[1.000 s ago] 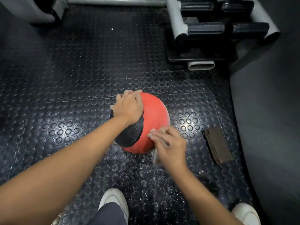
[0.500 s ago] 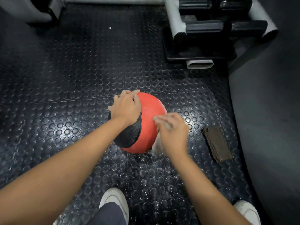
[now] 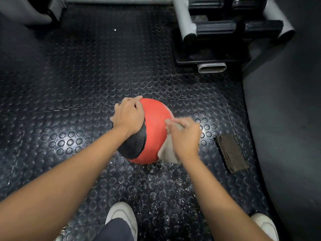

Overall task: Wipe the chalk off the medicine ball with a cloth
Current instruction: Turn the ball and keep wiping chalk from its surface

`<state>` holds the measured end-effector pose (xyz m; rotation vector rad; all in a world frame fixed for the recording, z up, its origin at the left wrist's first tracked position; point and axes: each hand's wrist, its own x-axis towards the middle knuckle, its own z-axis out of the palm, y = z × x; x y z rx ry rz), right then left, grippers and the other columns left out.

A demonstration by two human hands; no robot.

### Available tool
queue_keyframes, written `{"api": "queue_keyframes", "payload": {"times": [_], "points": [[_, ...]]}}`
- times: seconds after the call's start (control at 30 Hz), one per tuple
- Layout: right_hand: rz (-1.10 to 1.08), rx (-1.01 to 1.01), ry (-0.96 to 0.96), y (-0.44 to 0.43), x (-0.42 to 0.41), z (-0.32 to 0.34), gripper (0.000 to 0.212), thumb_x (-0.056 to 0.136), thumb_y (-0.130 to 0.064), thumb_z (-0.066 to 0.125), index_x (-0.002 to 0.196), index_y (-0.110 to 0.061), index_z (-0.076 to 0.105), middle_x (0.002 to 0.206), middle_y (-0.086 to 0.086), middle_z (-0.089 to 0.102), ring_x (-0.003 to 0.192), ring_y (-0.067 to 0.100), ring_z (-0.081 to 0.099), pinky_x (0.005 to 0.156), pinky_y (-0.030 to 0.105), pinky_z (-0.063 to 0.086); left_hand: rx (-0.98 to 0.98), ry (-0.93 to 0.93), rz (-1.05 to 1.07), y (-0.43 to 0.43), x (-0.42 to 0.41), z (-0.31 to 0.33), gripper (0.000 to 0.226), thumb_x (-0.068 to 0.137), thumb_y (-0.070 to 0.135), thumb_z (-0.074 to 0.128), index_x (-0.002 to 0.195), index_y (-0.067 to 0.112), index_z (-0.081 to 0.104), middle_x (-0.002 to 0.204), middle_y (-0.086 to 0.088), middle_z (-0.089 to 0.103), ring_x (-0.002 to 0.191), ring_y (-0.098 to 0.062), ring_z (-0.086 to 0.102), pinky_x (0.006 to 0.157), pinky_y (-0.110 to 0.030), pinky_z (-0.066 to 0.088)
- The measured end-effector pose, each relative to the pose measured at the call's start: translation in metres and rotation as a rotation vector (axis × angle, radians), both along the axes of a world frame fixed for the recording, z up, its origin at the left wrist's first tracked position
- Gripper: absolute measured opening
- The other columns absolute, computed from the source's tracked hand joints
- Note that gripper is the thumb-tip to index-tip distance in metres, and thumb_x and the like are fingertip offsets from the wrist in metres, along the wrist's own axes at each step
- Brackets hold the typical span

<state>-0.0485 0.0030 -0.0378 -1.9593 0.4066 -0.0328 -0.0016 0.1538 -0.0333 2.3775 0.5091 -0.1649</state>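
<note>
A red and black medicine ball (image 3: 152,124) sits on the studded rubber floor in the middle of the view. My left hand (image 3: 129,115) lies over its upper left side, fingers curled round the top, holding it still. My right hand (image 3: 185,138) presses a pale cloth (image 3: 166,152) against the ball's right side; the cloth hangs down below the hand. White chalk dust speckles the floor just in front of the ball.
A brown ridged block (image 3: 231,153) lies on the floor to the right of the ball. A weight machine base (image 3: 211,49) with grey tubes stands at the back right. A grey padded surface (image 3: 286,119) runs along the right. My white shoes (image 3: 121,216) are at the bottom.
My right hand with the cloth has slid from the lower front of the ball up along its right side. The left hand has stayed on top.
</note>
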Motion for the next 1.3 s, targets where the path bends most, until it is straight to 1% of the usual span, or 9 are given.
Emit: {"api": "queue_keyframes", "payload": {"times": [0.13,0.23,0.43,0.57,0.67,0.8,1.0,1.13,1.3], "points": [[0.000,0.059,-0.014,0.009,-0.044,-0.003,0.008,0.081,-0.005,0.074,0.089,-0.006,0.076,0.092,-0.001,0.065,0.078,-0.017,0.057,0.071,-0.004,0.039,-0.018,0.002,0.009,0.003,-0.001,0.000,0.047,0.099,0.032,0.025,0.137,0.040,0.050,0.146,0.009,0.045,0.135,-0.030,0.032,0.106,-0.057,0.030],[-0.061,0.037,-0.025,0.005,-0.015,-0.002,0.007,0.081,-0.007,0.074,0.075,-0.011,0.075,0.092,0.000,0.067,0.079,-0.009,0.057,0.072,-0.003,0.037,-0.025,-0.007,0.003,0.004,-0.006,0.000,0.046,0.100,0.033,0.025,0.138,0.039,0.049,0.145,0.008,0.043,0.135,-0.029,0.030,0.107,-0.058,0.030],[-0.043,0.001,0.059,-0.004,0.039,-0.008,0.006,0.082,-0.014,0.074,0.087,-0.013,0.078,0.087,-0.001,0.073,0.081,0.006,0.066,0.083,0.027,0.056,-0.028,-0.023,-0.004,0.008,-0.007,-0.003,0.046,0.099,0.032,0.025,0.137,0.038,0.051,0.145,0.007,0.044,0.135,-0.028,0.031,0.108,-0.057,0.029],[-0.020,0.056,0.027,0.001,-0.016,-0.006,0.006,0.081,-0.014,0.075,0.078,-0.019,0.076,0.090,-0.004,0.070,0.082,-0.005,0.062,0.081,0.011,0.048,-0.035,-0.029,0.010,0.012,-0.003,-0.006,0.046,0.099,0.031,0.026,0.136,0.037,0.053,0.144,0.005,0.047,0.134,-0.030,0.036,0.110,-0.053,0.030],[-0.011,0.081,0.004,0.008,-0.047,-0.010,0.007,0.080,-0.007,0.076,0.087,-0.009,0.076,0.090,-0.004,0.067,0.079,-0.016,0.057,0.073,-0.001,0.041,-0.028,-0.024,-0.002,0.012,-0.005,-0.007,0.047,0.099,0.031,0.025,0.137,0.037,0.052,0.145,0.004,0.046,0.135,-0.030,0.034,0.110,-0.052,0.029],[-0.069,0.075,-0.008,-0.001,-0.008,-0.013,0.008,0.081,-0.008,0.073,0.073,-0.011,0.075,0.092,0.002,0.070,0.084,-0.003,0.061,0.077,0.002,0.041,-0.022,-0.016,0.009,0.011,-0.005,-0.004,0.046,0.100,0.031,0.025,0.139,0.036,0.049,0.146,0.002,0.044,0.136,-0.031,0.031,0.111,-0.054,0.027],[-0.084,0.027,0.049,-0.007,0.029,-0.019,0.006,0.085,-0.015,0.072,0.088,-0.012,0.076,0.093,0.001,0.070,0.088,0.008,0.065,0.083,0.020,0.053,-0.024,-0.018,0.013,0.012,-0.005,-0.005,0.046,0.100,0.031,0.025,0.139,0.036,0.050,0.145,0.001,0.045,0.134,-0.031,0.033,0.112,-0.055,0.026],[-0.051,0.077,0.014,0.002,-0.027,-0.014,0.003,0.083,-0.011,0.073,0.084,-0.013,0.075,0.092,-0.002,0.069,0.084,-0.002,0.061,0.075,0.005,0.046,-0.033,-0.016,0.009,0.015,-0.002,-0.006,0.047,0.099,0.032,0.025,0.138,0.036,0.051,0.144,0.000,0.046,0.135,-0.030,0.035,0.111,-0.052,0.029],[-0.101,0.068,0.019,0.000,-0.004,-0.018,0.020,0.080,-0.005,0.071,0.066,-0.019,0.071,0.092,-0.001,0.069,0.087,0.005,0.061,0.078,0.007,0.042,-0.046,-0.011,0.025,0.010,-0.006,-0.001,0.047,0.100,0.032,0.025,0.140,0.035,0.048,0.145,0.003,0.043,0.136,-0.030,0.031,0.112,-0.057,0.026]]}}
